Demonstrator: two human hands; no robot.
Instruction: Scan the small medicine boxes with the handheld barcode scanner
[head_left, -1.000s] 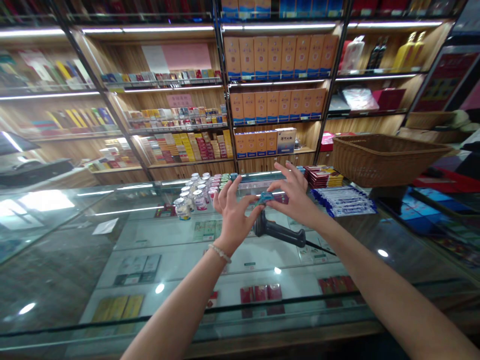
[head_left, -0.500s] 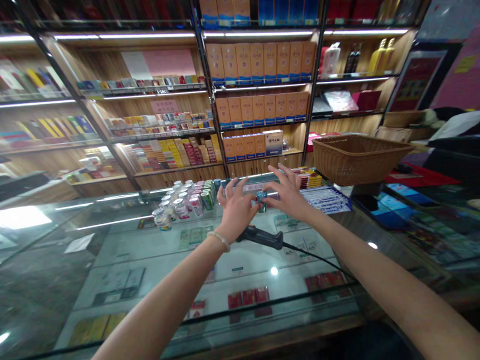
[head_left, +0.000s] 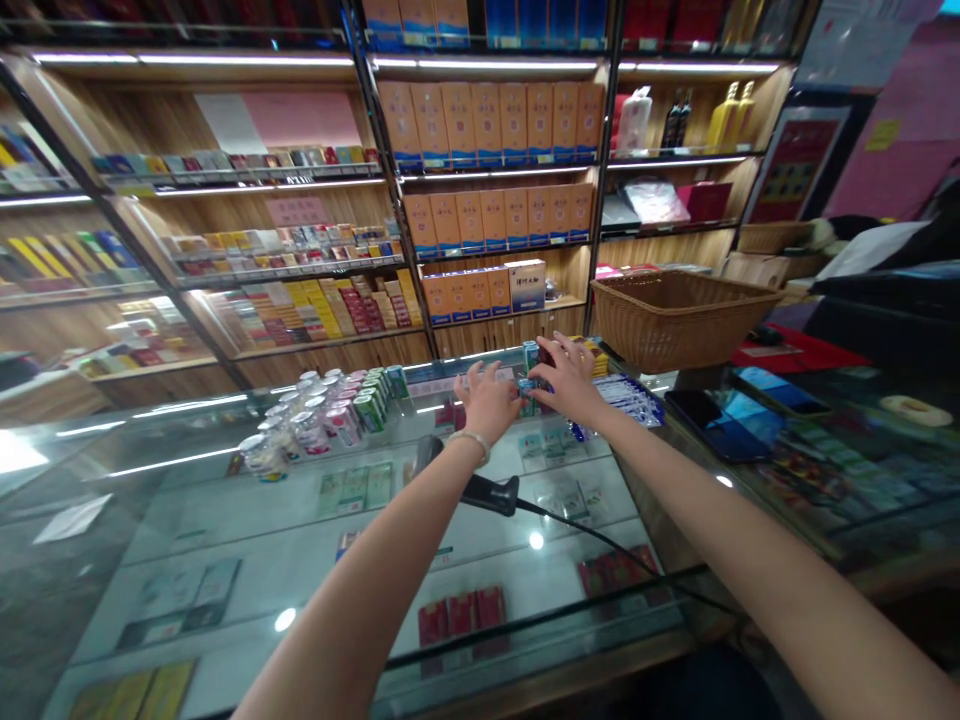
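Between my hands, above the glass counter, is a small teal container. My left hand has its thumb and index fingertip at the container's left side, the other fingers raised and spread. On the right side, my right hand pinches it with thumb and fingers, partly hiding it. Just behind stands another small teal container. Below my left wrist lies a black handheld scanner, partly hidden by my forearm, its cable running right.
Rows of small bottles stand to the left. Blue-and-white packets lie right of my hands, near a wicker basket. A dark phone lies farther right. Stocked shelves rise behind the counter.
The view has turned to the right, so the counter and shelves shift left. My hands have moved right along the counter with the teal container. A second teal container now shows behind them.
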